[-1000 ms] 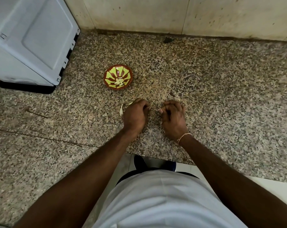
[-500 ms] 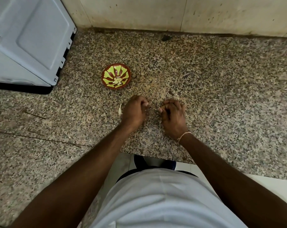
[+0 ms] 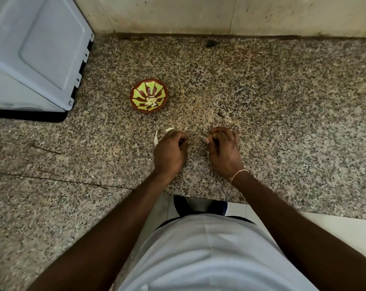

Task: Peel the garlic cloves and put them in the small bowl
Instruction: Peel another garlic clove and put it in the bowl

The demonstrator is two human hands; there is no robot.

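The small bowl (image 3: 149, 95), red-brown with a yellow-green pattern, stands on the speckled stone counter (image 3: 282, 122) and has peeled garlic cloves (image 3: 151, 101) lying at its bottom. Just below it, my left hand (image 3: 171, 152) rests on the counter, curled tight with fingertips pinched as if around a small garlic clove that the fingers hide. My right hand (image 3: 224, 148) lies a short gap to the right, also curled, thumb tip toward the left hand. Two pale garlic pieces (image 3: 156, 138) lie beside the left hand's knuckles.
A light blue-grey appliance (image 3: 35, 55) on a black base fills the back left corner. A tiled wall (image 3: 219, 15) runs along the back. The counter's front edge (image 3: 209, 198) is close to my body, with floor and shoes below.
Both hands stay in nearly the same spot, with only small finger movement between them. The view has drifted slightly.
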